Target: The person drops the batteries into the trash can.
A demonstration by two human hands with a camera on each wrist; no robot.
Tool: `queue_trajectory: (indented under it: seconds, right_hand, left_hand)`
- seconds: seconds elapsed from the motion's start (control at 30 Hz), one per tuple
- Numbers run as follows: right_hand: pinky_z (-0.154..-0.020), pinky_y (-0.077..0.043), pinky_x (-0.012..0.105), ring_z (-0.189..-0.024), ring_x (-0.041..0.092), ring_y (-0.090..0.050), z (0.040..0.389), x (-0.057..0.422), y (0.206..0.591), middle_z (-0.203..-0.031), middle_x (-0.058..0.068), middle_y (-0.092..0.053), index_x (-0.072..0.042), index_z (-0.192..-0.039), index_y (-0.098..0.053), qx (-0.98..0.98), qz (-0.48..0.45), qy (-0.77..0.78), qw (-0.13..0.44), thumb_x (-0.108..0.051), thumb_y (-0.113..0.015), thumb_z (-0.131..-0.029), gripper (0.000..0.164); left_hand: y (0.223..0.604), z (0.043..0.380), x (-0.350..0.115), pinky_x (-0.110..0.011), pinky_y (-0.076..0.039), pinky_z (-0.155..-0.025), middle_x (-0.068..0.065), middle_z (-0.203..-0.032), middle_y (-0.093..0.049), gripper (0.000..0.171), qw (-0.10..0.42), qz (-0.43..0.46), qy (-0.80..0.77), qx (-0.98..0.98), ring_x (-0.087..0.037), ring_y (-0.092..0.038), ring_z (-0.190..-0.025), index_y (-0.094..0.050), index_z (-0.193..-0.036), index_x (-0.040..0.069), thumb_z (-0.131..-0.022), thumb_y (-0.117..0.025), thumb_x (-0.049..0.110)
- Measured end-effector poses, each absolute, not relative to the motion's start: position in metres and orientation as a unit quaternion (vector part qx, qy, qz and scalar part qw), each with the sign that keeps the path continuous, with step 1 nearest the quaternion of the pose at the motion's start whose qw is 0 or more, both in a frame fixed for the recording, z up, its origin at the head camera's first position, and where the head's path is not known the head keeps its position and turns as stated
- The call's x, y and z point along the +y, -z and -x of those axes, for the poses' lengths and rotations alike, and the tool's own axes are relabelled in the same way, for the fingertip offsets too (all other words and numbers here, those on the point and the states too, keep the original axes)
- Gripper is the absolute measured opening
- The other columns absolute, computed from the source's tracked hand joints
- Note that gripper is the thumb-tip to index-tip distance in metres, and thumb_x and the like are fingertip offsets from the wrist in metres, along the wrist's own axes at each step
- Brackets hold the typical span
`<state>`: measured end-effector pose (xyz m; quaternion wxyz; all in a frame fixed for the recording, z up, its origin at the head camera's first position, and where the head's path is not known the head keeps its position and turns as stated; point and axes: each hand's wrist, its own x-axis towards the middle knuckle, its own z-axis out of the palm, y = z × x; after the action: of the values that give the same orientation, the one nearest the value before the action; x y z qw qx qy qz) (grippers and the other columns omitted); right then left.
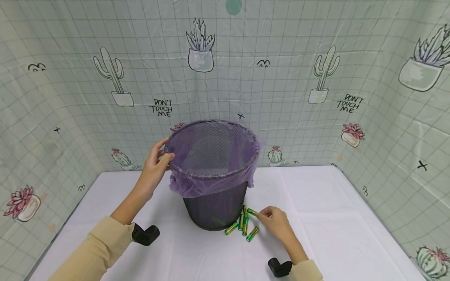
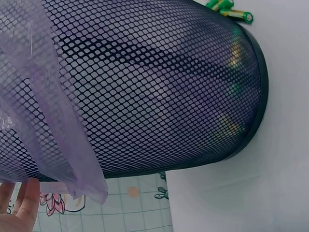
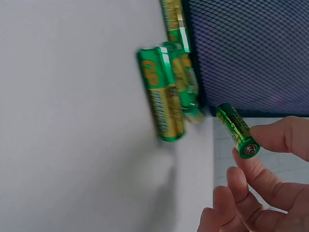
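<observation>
A black mesh wastebasket (image 1: 216, 208) lined with a thin purple plastic bag (image 1: 200, 185) stands upright on the table. My left hand (image 1: 156, 166) grips its rim on the left side, thumb over the edge and fingers outside. In the left wrist view, those fingers (image 2: 26, 203) show beside the bag's folded-over edge. Right of the basket's base, my right hand (image 1: 275, 222) pinches a green and gold battery (image 3: 236, 130) between thumb and forefinger. The battery's terminal end points toward the right wrist camera. Several like batteries (image 1: 252, 234) lie on the table close by.
The table bears a white cloth (image 1: 309, 203). Behind and at both sides hangs a grid-patterned curtain (image 1: 288, 128) with printed cacti. Through the mesh in the left wrist view, blurred green and yellow patches (image 2: 235, 53) show near the basket's bottom.
</observation>
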<state>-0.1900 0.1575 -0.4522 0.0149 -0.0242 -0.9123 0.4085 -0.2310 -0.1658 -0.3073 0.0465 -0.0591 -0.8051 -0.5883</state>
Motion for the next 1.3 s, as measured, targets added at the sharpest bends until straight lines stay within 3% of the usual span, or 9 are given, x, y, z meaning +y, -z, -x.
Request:
queue_trajectory:
  seconds: [0.43,0.73,0.97,1.3]
  right_hand:
    - [-0.062,-0.041,0.025,-0.079,0.016,-0.052,0.172,0.170,0.385,-0.087,0.007,-0.060,-0.001,-0.095,-0.068,-0.906,0.002,-0.417,0.073,-0.017,-0.062,-0.087,0.019]
    - [-0.071,-0.046,0.023,-0.084,0.013,-0.053,0.163,0.173,0.336,-0.092,0.004,-0.060,-0.007,-0.099,-0.067,-0.900,-0.024,-0.414,0.132,-0.023,-0.059,-0.090,0.020]
    - [-0.071,-0.043,0.019,-0.081,0.007,-0.050,0.160,0.169,0.304,-0.091,0.003,-0.059,-0.008,-0.100,-0.066,-0.891,-0.046,-0.415,0.177,-0.025,-0.057,-0.091,0.021]
    - [-0.072,-0.044,0.022,-0.084,0.015,-0.052,0.177,0.147,0.285,-0.094,0.006,-0.059,-0.006,-0.100,-0.067,-0.881,-0.097,-0.424,0.187,-0.021,-0.059,-0.091,0.020]
  left_hand:
    - [0.308,0.232,-0.166,-0.031,-0.042,-0.091,-0.017,-0.144,-0.031,0.060,0.047,0.056,0.588,-0.806,-0.028,-0.044,-0.119,-0.017,-0.150,0.021,-0.095,-0.042,0.022]
    - [0.308,0.232,-0.166,-0.024,-0.043,-0.088,-0.016,-0.143,-0.033,0.059,0.047,0.054,0.586,-0.807,-0.027,-0.045,-0.117,-0.017,-0.149,0.022,-0.095,-0.042,0.022]
    - [0.308,0.233,-0.166,-0.025,-0.043,-0.088,-0.016,-0.144,-0.032,0.060,0.046,0.052,0.586,-0.807,-0.027,-0.045,-0.119,-0.017,-0.150,0.021,-0.095,-0.042,0.021]
    - [0.306,0.233,-0.166,-0.034,-0.042,-0.094,-0.017,-0.144,-0.031,0.060,0.043,0.053,0.588,-0.806,-0.027,-0.044,-0.118,-0.017,-0.150,0.021,-0.095,-0.041,0.022]
